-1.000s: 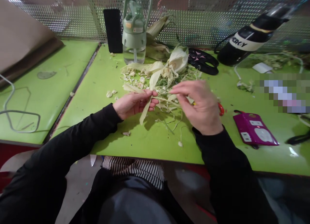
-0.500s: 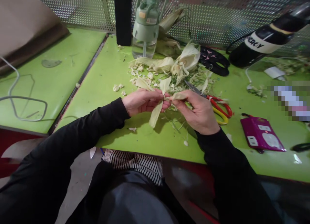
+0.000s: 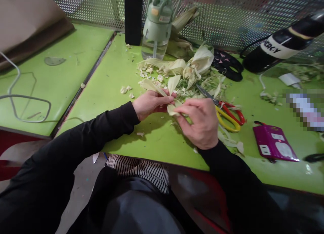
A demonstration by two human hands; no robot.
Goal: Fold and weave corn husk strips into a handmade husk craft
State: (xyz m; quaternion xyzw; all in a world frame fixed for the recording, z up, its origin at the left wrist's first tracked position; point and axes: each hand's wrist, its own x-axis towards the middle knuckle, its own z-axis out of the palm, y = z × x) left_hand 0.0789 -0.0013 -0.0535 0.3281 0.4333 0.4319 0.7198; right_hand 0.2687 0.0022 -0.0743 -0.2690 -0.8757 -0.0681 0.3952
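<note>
Pale corn husk strips (image 3: pixel 173 84) fan out from the fingers of my left hand (image 3: pixel 153 103), which pinches them where they meet. My right hand (image 3: pixel 198 122) grips a husk piece (image 3: pixel 172 110) at its lower right, with fingertips close to the left ones. The exact joint between the strips is partly hidden by my fingers. Just beyond my hands lies a heap of husk shreds and scraps (image 3: pixel 186 87). Scissors (image 3: pixel 229 115) with red and yellow handles rest to the right of my right hand, their blades pointing into the heap.
Behind the heap stand a green water bottle (image 3: pixel 157 28) and a black phone-like slab (image 3: pixel 133 18). Larger husks (image 3: pixel 199 60) lie there too. At right are a black bottle (image 3: pixel 280 45), a purple power strip (image 3: pixel 274 143) and a white charger (image 3: pixel 289 79). A grey wire loop (image 3: pixel 49 109) is at left.
My right hand has moved down and slightly left, turning its husk piece downward. The strip that hung below my left fingers no longer hangs there. The view has shifted slightly.
</note>
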